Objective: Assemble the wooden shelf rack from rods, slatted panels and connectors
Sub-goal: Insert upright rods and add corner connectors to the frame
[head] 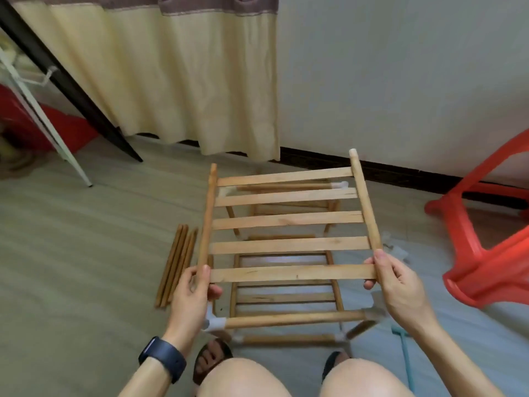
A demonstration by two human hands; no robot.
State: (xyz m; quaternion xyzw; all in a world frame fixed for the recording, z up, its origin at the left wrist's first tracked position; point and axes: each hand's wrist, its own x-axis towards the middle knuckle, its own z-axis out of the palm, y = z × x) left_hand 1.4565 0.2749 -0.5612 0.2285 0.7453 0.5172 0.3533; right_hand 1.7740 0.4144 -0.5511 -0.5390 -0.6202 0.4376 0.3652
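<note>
Both hands hold a slatted panel (289,222) up at frame centre, left hand (197,285) and right hand (396,282) curled round its near rod ends; next, I'd judge, lowering it squarely onto the frame's (289,318) white connectors (214,323) beneath.

the grey plank floor (86,253) carries a partly built rack frame (286,318), standing mid-floor just beyond a sandalled foot (211,359). a bundle of loose rods (175,265) lies side by side just left of the frame. pale, blurred connectors (396,249) lie to its right, near a red plastic chair (481,279). a light blue handle (406,356) lies near the right edge. a black pole (126,144) and a white leg (83,176) touch down at the far left.
</note>
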